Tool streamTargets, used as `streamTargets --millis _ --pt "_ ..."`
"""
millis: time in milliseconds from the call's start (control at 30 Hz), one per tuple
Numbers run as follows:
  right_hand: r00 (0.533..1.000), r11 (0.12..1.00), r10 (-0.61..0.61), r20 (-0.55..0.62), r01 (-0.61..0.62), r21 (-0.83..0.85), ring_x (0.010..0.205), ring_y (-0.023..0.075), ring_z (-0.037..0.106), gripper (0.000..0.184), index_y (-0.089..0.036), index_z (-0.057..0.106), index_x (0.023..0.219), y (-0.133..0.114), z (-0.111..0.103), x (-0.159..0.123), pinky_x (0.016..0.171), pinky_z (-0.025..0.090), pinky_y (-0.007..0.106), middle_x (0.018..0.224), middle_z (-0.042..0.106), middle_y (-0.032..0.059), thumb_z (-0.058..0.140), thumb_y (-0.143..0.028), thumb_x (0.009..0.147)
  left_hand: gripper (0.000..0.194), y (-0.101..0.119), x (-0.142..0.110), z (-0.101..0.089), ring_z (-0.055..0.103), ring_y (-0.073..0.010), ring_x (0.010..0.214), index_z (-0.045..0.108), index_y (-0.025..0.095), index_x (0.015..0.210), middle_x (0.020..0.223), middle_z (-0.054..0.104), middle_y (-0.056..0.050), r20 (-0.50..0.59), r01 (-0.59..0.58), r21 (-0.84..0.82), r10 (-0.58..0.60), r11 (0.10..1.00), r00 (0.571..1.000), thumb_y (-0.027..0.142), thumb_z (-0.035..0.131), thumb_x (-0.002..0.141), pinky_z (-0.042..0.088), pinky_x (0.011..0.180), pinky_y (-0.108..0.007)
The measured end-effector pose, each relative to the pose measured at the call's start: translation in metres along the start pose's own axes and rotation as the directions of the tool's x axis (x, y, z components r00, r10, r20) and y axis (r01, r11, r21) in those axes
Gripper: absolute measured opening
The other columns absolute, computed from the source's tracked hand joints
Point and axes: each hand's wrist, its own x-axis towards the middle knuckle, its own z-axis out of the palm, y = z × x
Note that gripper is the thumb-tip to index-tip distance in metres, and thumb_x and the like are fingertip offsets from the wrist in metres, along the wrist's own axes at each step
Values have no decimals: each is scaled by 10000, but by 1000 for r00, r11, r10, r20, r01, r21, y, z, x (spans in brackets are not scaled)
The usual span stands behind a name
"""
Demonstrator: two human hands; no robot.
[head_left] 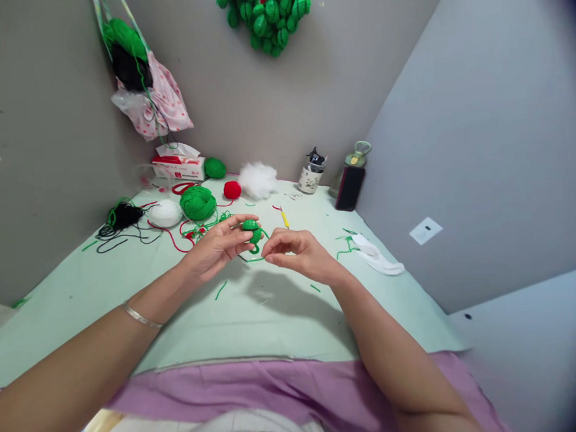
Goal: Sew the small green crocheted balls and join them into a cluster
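Note:
My left hand (215, 250) holds a small green crocheted piece (251, 224) between thumb and fingers, above the table. The piece has a rounded top and a curled loop below. Close by on its right, my right hand (302, 253) is closed in a pinch on a green yarn strand (255, 260). The strand runs left from the fingertips beneath the crocheted piece. Behind my hands a crochet hook with a yellow handle (285, 218) lies on the table. The inner fingers of both hands are partly hidden.
Green yarn (198, 203), white yarn (164, 213), red yarn (232, 190) and black yarn (126, 215) lie at the back left. White stuffing (258, 180), a tissue box (178, 168), a cup (311, 177), a phone (350, 188) against a bottle (358, 154), and white cloth (378, 256) surround the work.

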Motion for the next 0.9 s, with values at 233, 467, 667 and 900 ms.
streamTargets --millis 233,467,667,900 --pt "988 980 -10 -152 40 195 651 106 521 168 -233 753 969 6 -2 4 636 466 265 773 600 -6 723 -294 816 292 3 -2 4 587 -96 796 697 194 1074 987 636 -14 31 10 3 -11 1000 999 153 734 788 495 722 -213" --pt "927 993 23 -374 22 115 636 109 559 129 -206 745 817 12 -2 7 586 482 255 794 630 10 746 -333 791 286 1 -1 2 561 -104 832 689 212 1112 986 630 -24 95 41 29 -43 999 994 226 732 830 485 764 -220" --pt "903 994 -109 -416 92 -63 675 115 555 120 -213 746 840 12 2 6 588 502 254 832 576 22 710 -327 840 264 1 -1 1 558 -88 802 700 210 1115 1009 621 -30 82 48 39 -51 998 995 263 715 857 494 752 -202" --pt "905 969 -198 -377 123 -213 722 134 549 95 -195 735 853 13 5 4 654 519 283 774 542 19 658 -247 876 262 0 1 -1 569 -92 859 719 225 1127 1118 625 -39 90 42 44 -45 998 995 271 702 870 498 797 -194"
